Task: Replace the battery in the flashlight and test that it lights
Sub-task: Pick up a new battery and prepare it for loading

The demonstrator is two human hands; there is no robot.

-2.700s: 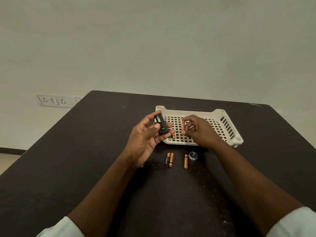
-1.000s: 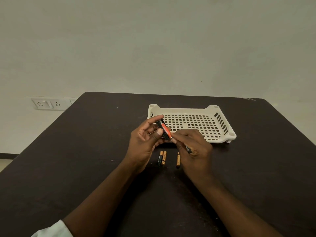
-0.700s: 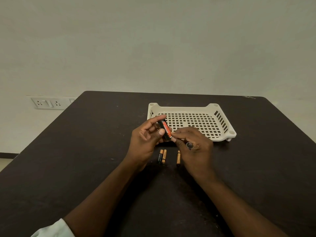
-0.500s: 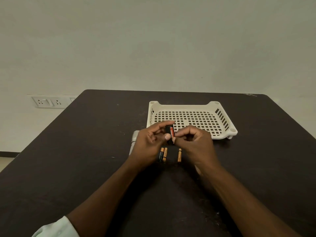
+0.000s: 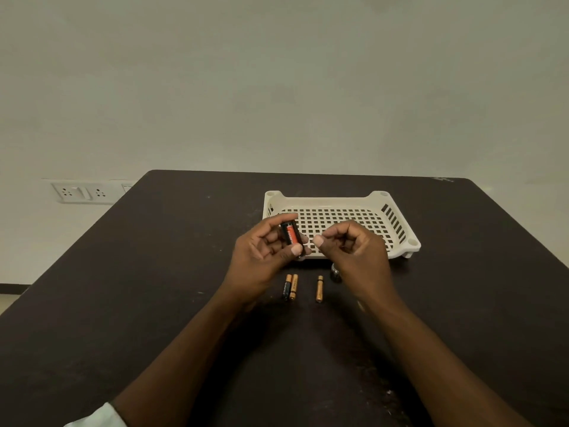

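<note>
Nearest, at 7 o'clock, one pale sleeve cuff (image 5: 92,416) is seen; two bare forearms run up the dark table (image 5: 123,288). Three loose batteries are counted on the table: a touching pair (image 5: 291,287) and one single battery (image 5: 319,289) just to its 3 o'clock side. One small metal cap (image 5: 335,273) is partly hidden behind the right wrist. The black battery holder (image 5: 291,237), with one orange battery seated in it, is pinched upright between thumb and fingers of the left hand (image 5: 264,257). The right hand (image 5: 354,251) is loosely curled, thumb toward the holder; whether anything is held cannot be told. One empty white perforated tray (image 5: 400,229) sits at 12 o'clock. One wall socket plate (image 5: 81,192) is at 10 o'clock.
</note>
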